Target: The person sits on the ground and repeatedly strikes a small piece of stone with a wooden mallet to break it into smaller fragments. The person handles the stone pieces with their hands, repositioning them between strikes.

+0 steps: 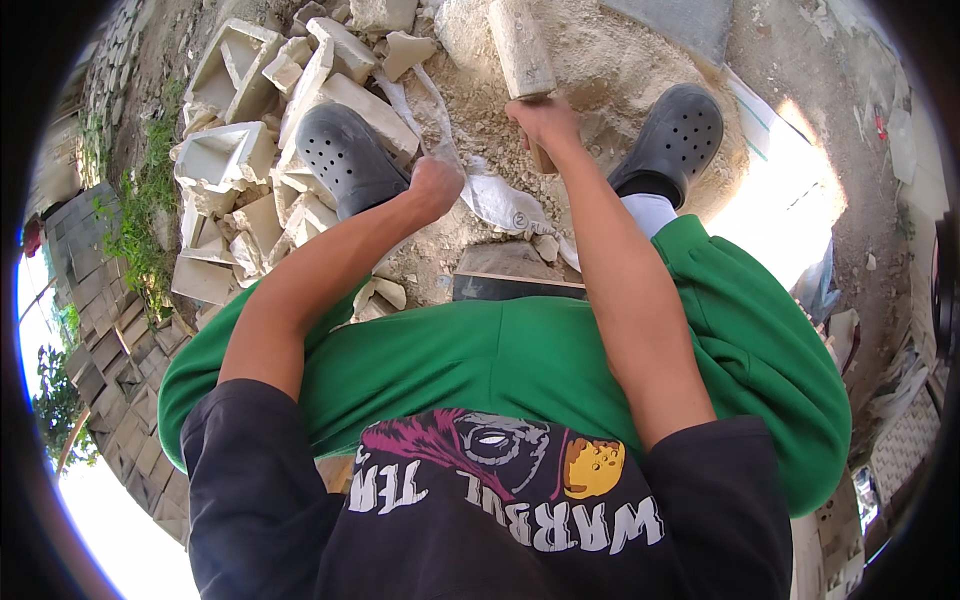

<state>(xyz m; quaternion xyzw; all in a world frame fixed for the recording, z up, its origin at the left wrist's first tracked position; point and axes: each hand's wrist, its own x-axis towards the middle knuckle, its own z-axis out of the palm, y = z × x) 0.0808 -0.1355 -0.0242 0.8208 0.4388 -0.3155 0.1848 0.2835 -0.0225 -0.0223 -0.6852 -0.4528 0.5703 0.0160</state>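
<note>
My right hand (546,125) is closed round the short handle of a mallet (522,48). The mallet's thick, pale, dusty cylindrical head points away from me over a heap of crushed tan rubble (590,60). My left hand (438,187) is a fist just right of my left clog, against a crumpled white woven sack (500,200) half buried in the crumbs. Whatever those fingers hold is hidden. A strip of the sack runs up past that fist between broken pieces.
Broken pale plaster-like blocks (225,160) pile up on the left, around my left grey clog (350,155). My right clog (672,140) stands beside the rubble heap. A dark-edged board (515,287) lies close to me. A white sheet (780,200) lies at right, stacked blocks (120,370) at far left.
</note>
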